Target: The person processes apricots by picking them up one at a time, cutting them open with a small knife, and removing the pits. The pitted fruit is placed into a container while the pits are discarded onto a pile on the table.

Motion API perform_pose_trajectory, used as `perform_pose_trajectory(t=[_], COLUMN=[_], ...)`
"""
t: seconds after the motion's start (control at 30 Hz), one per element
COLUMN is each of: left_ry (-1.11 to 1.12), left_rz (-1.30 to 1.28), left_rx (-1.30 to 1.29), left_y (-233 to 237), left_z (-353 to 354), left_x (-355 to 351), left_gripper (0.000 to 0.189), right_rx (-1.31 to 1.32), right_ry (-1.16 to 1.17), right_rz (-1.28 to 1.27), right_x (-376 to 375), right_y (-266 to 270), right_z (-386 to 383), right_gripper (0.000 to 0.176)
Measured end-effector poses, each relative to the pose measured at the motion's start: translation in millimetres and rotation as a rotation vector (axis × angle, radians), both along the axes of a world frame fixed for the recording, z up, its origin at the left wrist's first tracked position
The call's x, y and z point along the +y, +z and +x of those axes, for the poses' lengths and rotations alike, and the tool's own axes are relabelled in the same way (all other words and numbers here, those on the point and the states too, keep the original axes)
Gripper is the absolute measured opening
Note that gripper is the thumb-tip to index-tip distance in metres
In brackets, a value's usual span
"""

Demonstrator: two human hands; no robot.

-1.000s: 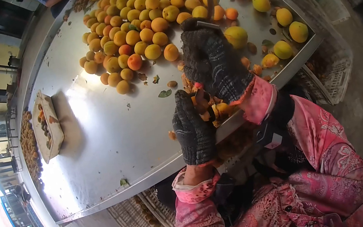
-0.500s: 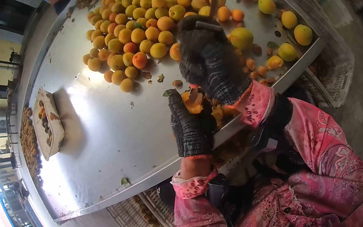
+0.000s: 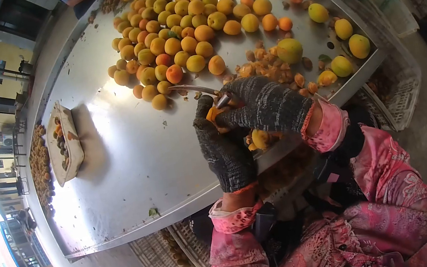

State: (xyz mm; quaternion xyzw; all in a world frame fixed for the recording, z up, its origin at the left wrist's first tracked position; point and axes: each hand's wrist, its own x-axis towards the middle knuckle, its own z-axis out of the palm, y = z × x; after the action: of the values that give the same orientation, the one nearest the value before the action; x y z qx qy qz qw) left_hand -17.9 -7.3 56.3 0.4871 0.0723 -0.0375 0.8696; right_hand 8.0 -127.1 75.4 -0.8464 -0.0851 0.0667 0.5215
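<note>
My left hand (image 3: 226, 151), in a dark knitted glove, is closed around an apricot (image 3: 214, 115) whose orange flesh shows between the fingers. My right hand (image 3: 270, 103), gloved alike, grips a knife with a thin curved blade (image 3: 196, 87). The blade points left, just above the fruit, and a metal collar shows by the fingers. Both hands meet over the near edge of the metal table (image 3: 137, 145). Beneath the right hand lie yellow apricot pieces (image 3: 260, 138). Apricot pits (image 3: 274, 70) are scattered just beyond it.
Many whole apricots (image 3: 185, 26) are heaped at the table's far side. A larger yellow-green fruit (image 3: 290, 50) sits near the pits. At left stands a pale container (image 3: 65, 143) with dark bits inside. Plastic crates (image 3: 161, 262) stand below the table edge.
My right hand has come down and turned, bringing the knife blade from pointing upward to pointing left over the apricot. The left hand still holds the fruit. The view has shifted slightly.
</note>
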Motion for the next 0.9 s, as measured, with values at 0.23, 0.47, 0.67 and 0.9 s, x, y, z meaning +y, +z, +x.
perform_pose_trajectory(t=[0.23,0.47,0.67,0.9], left_ry=[-0.026,-0.150,-0.667,-0.247], left_rz=[-0.015,0.245,1.190,0.876], left_rx=[0.043,-0.070,-0.612,-0.068], left_y=[8,15,45,35], left_z=[-8,-42,-69,-1], left_x=[-1,35,59,44], left_gripper=[0.054,0.043,0.035,0.041], right_rx=[-0.117,-0.103,-0.177,-0.182], right_ry=[0.017,-0.122,-0.061,-0.226], right_rz=[-0.123,0.026,-0.210,-0.159], right_x=[-10,-23,-30,-32], right_y=[-6,-18,-20,-7], right_z=[-5,-4,-15,-18], right_gripper=[0.038,0.038,0.038,0.038])
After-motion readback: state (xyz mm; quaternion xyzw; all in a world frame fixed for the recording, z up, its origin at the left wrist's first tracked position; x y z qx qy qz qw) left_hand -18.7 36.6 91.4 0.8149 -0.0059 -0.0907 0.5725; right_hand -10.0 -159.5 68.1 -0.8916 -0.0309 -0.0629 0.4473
